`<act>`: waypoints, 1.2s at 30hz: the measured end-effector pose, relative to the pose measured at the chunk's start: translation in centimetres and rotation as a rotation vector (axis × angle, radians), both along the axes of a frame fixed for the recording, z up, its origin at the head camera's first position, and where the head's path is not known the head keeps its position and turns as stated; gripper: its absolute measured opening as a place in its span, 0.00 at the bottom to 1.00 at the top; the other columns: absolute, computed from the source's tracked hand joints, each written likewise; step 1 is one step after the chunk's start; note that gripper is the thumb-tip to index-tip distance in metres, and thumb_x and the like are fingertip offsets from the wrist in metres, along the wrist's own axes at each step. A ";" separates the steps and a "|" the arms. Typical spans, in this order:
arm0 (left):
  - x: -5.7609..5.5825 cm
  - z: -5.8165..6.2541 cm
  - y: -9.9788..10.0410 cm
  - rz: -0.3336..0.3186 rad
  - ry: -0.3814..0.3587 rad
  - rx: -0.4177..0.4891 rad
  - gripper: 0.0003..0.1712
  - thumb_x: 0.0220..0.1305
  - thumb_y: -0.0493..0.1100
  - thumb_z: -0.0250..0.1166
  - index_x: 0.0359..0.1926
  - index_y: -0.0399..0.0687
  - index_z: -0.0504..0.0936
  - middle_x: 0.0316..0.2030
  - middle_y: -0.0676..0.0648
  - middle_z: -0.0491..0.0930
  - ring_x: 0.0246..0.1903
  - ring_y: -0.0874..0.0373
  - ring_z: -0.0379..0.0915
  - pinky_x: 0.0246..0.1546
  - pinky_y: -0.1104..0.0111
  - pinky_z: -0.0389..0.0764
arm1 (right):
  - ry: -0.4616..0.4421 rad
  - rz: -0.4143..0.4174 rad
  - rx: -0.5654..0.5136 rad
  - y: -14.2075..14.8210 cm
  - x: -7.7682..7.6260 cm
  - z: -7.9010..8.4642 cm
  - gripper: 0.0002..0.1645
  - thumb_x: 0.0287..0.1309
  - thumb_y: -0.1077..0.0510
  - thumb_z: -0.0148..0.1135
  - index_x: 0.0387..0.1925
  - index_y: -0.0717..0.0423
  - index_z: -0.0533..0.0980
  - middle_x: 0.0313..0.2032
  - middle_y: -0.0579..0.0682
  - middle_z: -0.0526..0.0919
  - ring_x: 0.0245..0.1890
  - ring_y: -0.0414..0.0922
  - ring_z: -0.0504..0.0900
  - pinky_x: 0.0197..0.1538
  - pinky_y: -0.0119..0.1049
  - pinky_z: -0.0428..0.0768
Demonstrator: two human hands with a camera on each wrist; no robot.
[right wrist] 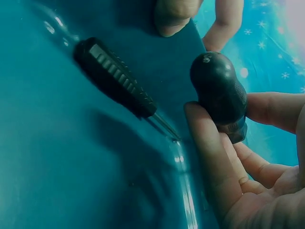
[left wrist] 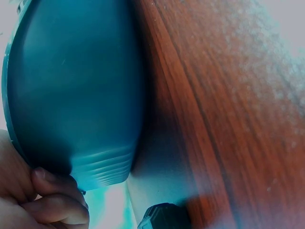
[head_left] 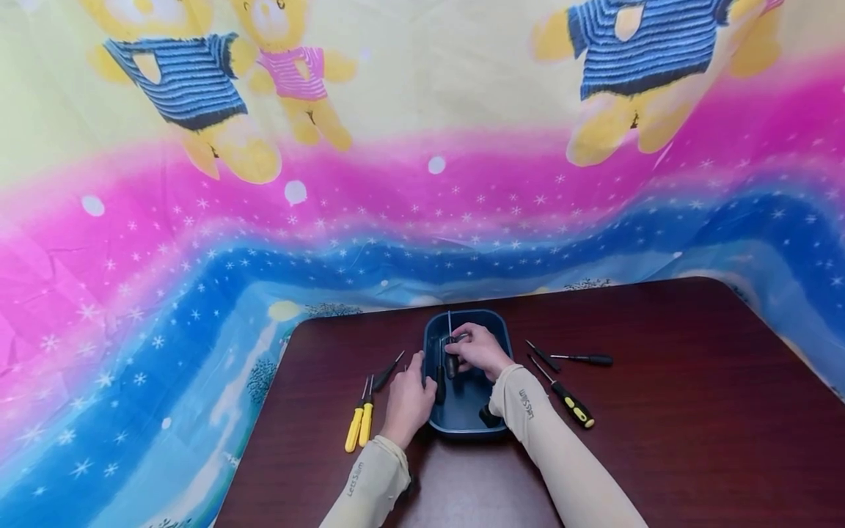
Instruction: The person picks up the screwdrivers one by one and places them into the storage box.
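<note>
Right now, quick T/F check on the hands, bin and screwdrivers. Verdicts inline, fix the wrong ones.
1. The right hand holds a black screwdriver. True.
2. Two yellow-handled screwdrivers lie left of the bin. True.
3. The left hand is well clear of the bin. False: its fingers grip the rim.
4. The bin is empty. False: another screwdriver lies inside.
5. A black-and-yellow screwdriver lies right of the bin. True.

Tabletop work corner, from its bear-print cloth backdrop (head_left: 422,176), dark table (head_left: 700,396) and screwdrivers (head_left: 571,403).
</note>
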State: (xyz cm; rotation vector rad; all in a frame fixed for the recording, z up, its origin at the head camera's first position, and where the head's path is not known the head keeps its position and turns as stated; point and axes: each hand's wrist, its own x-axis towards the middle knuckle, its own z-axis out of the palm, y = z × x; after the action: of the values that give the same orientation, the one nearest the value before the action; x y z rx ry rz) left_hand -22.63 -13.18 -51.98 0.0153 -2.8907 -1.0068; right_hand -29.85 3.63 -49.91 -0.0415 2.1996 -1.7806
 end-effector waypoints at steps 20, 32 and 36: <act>-0.1 0.2 -0.2 -0.023 -0.008 0.003 0.31 0.75 0.41 0.60 0.76 0.43 0.67 0.25 0.50 0.77 0.29 0.59 0.80 0.44 0.57 0.87 | -0.048 0.060 0.116 -0.3 0.1 -0.3 0.20 0.67 0.61 0.66 0.57 0.64 0.75 0.34 0.56 0.82 0.31 0.48 0.83 0.37 0.43 0.88; 0.1 0.1 -0.1 -0.016 -0.009 0.008 0.31 0.75 0.41 0.60 0.76 0.43 0.67 0.36 0.44 0.84 0.37 0.55 0.84 0.48 0.55 0.87 | -0.044 0.079 0.215 -0.6 0.3 -1.0 0.18 0.65 0.62 0.67 0.54 0.65 0.76 0.41 0.61 0.83 0.27 0.47 0.87 0.33 0.42 0.88; 0.1 0.1 -0.1 -0.014 -0.008 0.014 0.31 0.75 0.41 0.60 0.76 0.43 0.67 0.41 0.40 0.86 0.42 0.52 0.85 0.51 0.53 0.86 | -0.046 0.082 0.226 -0.7 0.5 -0.9 0.19 0.66 0.61 0.67 0.54 0.65 0.75 0.43 0.61 0.83 0.26 0.46 0.88 0.34 0.42 0.88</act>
State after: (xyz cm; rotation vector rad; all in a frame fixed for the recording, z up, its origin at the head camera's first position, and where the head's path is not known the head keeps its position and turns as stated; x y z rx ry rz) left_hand -22.53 -13.32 -51.92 0.0002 -2.8955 -1.0312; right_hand -29.39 2.96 -50.78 -0.0395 2.3154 -1.4669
